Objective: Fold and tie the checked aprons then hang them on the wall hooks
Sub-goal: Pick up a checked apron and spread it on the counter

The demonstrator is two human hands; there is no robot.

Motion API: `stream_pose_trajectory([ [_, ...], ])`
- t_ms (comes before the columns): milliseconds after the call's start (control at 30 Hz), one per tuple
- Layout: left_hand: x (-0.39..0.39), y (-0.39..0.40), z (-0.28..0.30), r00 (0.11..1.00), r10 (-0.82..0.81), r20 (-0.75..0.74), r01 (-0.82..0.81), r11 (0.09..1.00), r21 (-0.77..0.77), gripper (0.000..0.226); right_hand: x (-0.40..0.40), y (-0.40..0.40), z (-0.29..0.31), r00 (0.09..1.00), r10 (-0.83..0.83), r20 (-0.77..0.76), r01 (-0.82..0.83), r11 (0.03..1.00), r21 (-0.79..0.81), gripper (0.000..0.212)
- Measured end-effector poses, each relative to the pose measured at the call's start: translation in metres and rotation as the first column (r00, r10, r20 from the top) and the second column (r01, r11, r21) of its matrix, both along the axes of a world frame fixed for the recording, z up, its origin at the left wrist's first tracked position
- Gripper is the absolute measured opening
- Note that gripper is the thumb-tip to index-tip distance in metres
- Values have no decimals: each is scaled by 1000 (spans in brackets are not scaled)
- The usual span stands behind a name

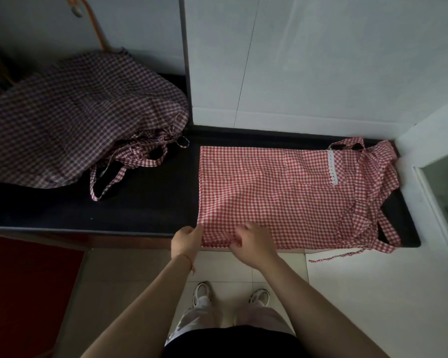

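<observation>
A red-and-white checked apron lies flat and folded lengthwise on the black counter, its straps bunched at the right end beside a white lace trim. My left hand pinches the apron's near left corner. My right hand grips the near edge just to the right of it. A heap of more checked aprons sits in shadow at the counter's left, straps trailing out toward the middle.
White wall panels rise behind the counter, and a wall meets its right end. An orange cord on a hook hangs at top left. A loose strap dangles over the counter's front edge above the white floor tiles. A red mat lies at lower left.
</observation>
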State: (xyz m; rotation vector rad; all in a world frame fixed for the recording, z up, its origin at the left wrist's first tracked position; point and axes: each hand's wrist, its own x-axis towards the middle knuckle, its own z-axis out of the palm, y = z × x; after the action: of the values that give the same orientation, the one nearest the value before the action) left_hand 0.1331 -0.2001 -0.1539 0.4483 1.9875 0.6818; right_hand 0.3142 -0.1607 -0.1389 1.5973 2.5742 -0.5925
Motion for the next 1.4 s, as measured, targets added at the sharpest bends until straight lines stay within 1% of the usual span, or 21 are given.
stream_pose_trajectory([
  [100, -1, -6, -8, 983, -145, -112, 124, 977, -173, 39, 1, -3, -6, 978, -205, 30, 203, 924, -323, 33],
  [167, 0, -7, -17, 1000, 17, -3, -18, 986, -168, 30, 7, -3, -8, 877, -474, 77, 439, 726, -530, 33],
  [233, 2, -9, -21, 920, 288, 267, -247, 953, -176, 32, 15, -4, -7, 658, -727, 197, 585, 329, -741, 31],
  [300, 4, -8, -22, 795, 374, 478, -299, 926, -228, 30, 26, -5, -12, 318, -911, 261, 476, -84, -876, 34],
  [333, 5, -8, -23, 776, 369, 511, -285, 929, -237, 28, 30, -6, -14, 119, -954, 276, 351, -219, -910, 37],
  [400, 6, -8, -24, 795, 358, 490, -269, 932, -243, 24, 36, -8, -20, -192, -936, 295, 126, -321, -939, 35],
  [467, 7, -8, -23, 845, 330, 420, -246, 939, -241, 22, 39, -7, -23, -279, -913, 297, 39, -319, -947, 22],
  [533, 6, -5, -20, 921, 269, 283, -218, 955, -199, 23, 38, -6, -20, -186, -937, 296, 89, -316, -945, 15],
  [567, 6, -2, -16, 965, 209, 155, -183, 968, -170, 24, 36, -4, -16, -78, -951, 299, 182, -309, -934, 17],
  [600, 7, 1, -12, 989, 146, -2, -145, 979, -142, 23, 34, -1, -10, 93, -949, 300, 328, -255, -910, 20],
  [667, 10, 10, -2, 941, 53, -333, -90, 991, -98, 33, 32, 7, -1, 498, -799, 337, 613, 50, -789, 26],
  [700, 11, 17, 3, 902, 22, -432, -45, 998, -44, 45, 31, 12, 2, 625, -703, 340, 667, 255, -701, 29],
  [767, 21, 37, 11, 854, -129, -503, 195, 978, 79, 60, 34, 24, 6, 747, -603, 281, 651, 579, -490, 27],
  [800, 28, 50, 13, 812, -272, -517, 372, 923, 97, 63, 35, 30, 9, 776, -587, 232, 627, 676, -388, 23],
  [867, 46, 73, 10, 590, -579, -564, 703, 712, 4, 67, 44, 40, 15, 837, -533, 123, 546, 809, -215, 14],
  [933, 59, 86, 4, 363, -747, -557, 848, 512, -134, 70, 56, 46, 13, 905, -421, 58, 425, 892, -155, 28],
  [967, 61, 89, -2, 319, -781, -537, 861, 476, -181, 72, 63, 49, 13, 930, -362, 65, 368, 916, -158, 38],
  [1067, 58, 93, -14, 341, -797, -498, 794, 528, -301, 78, 96, 60, 6, 950, -247, 189, 280, 944, -176, 54],
  [1167, 44, 103, -13, 422, -738, -527, 627, 657, -418, 80, 133, 76, -4, 930, -278, 242, 324, 930, -175, 57],
  [1300, 44, 132, -1, 527, -684, -505, 387, 722, -574, 74, 173, 102, -4, 896, -414, 157, 421, 907, -7, 35],
  [1400, 90, 153, 6, 397, -669, -628, 537, 724, -432, 62, 195, 128, -1, 923, -349, 160, 339, 937, 86, 19],
])
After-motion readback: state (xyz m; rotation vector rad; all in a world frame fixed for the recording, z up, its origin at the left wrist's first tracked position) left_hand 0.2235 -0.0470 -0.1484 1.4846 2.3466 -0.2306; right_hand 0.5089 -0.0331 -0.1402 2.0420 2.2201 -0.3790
